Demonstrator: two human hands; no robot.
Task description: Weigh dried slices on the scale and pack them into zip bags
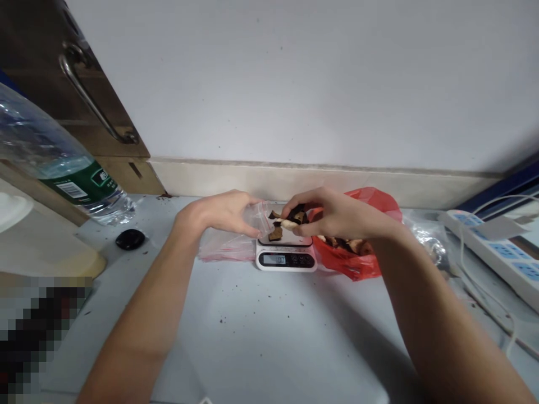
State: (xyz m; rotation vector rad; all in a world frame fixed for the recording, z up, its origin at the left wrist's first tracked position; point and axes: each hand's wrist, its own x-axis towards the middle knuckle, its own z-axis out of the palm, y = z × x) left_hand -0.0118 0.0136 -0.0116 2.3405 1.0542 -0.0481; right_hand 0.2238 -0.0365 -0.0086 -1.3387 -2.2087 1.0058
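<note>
A small white digital kitchen scale (286,260) stands on the table, its lit display showing what looks like 100 or 10.0. My left hand (227,212) pinches a clear zip bag (261,217) by its edge at the left of the weighing plate. Above the plate, the fingers of my right hand (324,212) close on several dried slices (288,224), dark brown and pale cream. One brown dried piece (275,234) rests on the plate. Beside the scale, a red plastic bag (366,266) holds more such pieces, partly hidden by my right forearm.
More clear zip bags (227,247) lie left of the scale. A water bottle (80,174), a black round lid (130,239) and a pale tub (50,241) are at left. On the right are a power strip (501,252) with cables and a clear bag (429,241). The wall (320,84) rises behind.
</note>
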